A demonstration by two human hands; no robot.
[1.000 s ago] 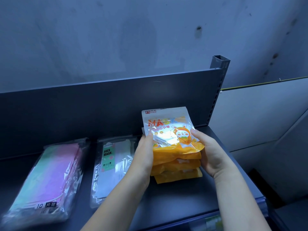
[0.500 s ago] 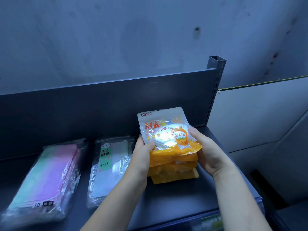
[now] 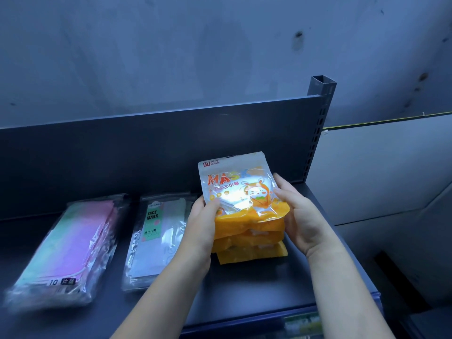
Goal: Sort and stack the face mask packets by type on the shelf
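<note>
— While the orange packet stack [image 3: 249, 231] sits on the shelf [image 3: 269, 285], right of centre, what secures it?
— Left hand [image 3: 200, 226] and right hand [image 3: 300, 216] clamp its two sides, fingers curled, thumbs on the top packet [image 3: 234, 187]. FACE MASK packets [image 3: 159, 236] lie just left; pink packets [image 3: 68, 245] lie leftmost.

we list one dark shelf [image 3: 244, 289]. on it, left to right, side by side: pastel packet pile [image 3: 71, 243], lying flat; white "face mask" pile [image 3: 159, 238]; orange packet stack [image 3: 254, 253].
</note>
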